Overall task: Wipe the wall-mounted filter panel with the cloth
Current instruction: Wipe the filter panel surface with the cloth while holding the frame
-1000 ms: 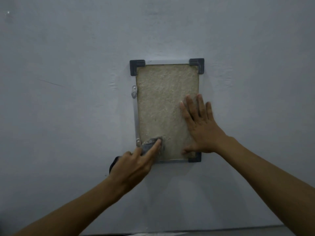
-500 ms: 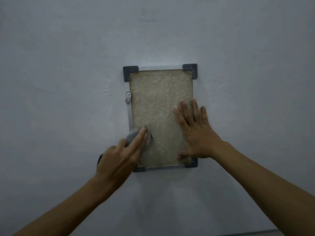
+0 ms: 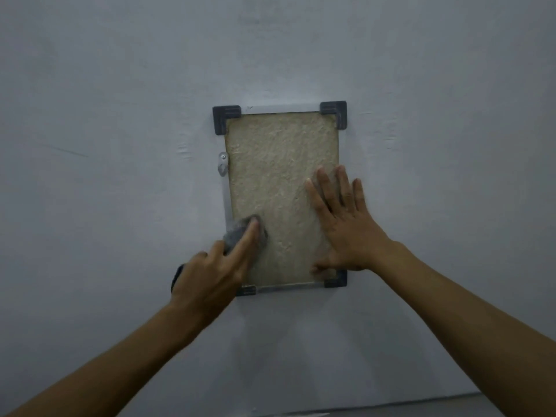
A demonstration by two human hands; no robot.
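A rectangular filter panel [image 3: 276, 164] with a rough beige face, a thin metal frame and dark grey corner pieces hangs on the wall. My left hand [image 3: 215, 270] presses a bunched grey cloth [image 3: 237, 231] against the panel's lower left part, with the forefinger stretched over it. My right hand [image 3: 346, 227] lies flat on the panel's lower right part, fingers spread and pointing up, thumb near the bottom right corner piece. Part of the cloth is hidden behind my left hand.
The grey wall [image 3: 120, 145] fills nearly the whole view. A small metal latch [image 3: 222, 165] sits on the panel's left edge. A strip of floor or ledge [image 3: 391, 409] shows at the bottom.
My left hand has slid the cloth up along the panel's left side from the bottom left corner. My right hand stays flat on the panel's lower right.
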